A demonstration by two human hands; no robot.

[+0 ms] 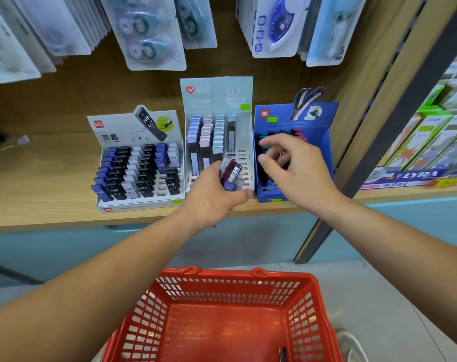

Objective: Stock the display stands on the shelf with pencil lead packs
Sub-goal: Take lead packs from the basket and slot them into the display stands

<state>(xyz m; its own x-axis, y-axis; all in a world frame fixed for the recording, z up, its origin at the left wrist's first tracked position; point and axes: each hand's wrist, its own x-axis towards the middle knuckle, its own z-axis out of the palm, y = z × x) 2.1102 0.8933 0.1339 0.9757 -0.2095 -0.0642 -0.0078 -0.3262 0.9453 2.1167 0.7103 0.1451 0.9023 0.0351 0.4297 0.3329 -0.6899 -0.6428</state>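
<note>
Three display stands sit side by side on the wooden shelf (39,202): a grey-white stand (109,207) with several black, purple and white packs, a white middle stand (244,158) with rows of pastel packs, and a blue stand (324,142). My left hand (211,197) grips a small bunch of lead packs (231,175), dark red and purple, in front of the white stand. My right hand (298,168) hovers over the blue stand's slots, blurred, with fingers curved and thumb apart; nothing plainly sits between them.
A red plastic basket (308,304) stands on the floor below my arms, with one dark pack (282,353) at its bottom right. Blister-packed correction tapes (149,32) hang above the stands. A dark shelf post (394,121) and boxed goods (428,145) lie to the right.
</note>
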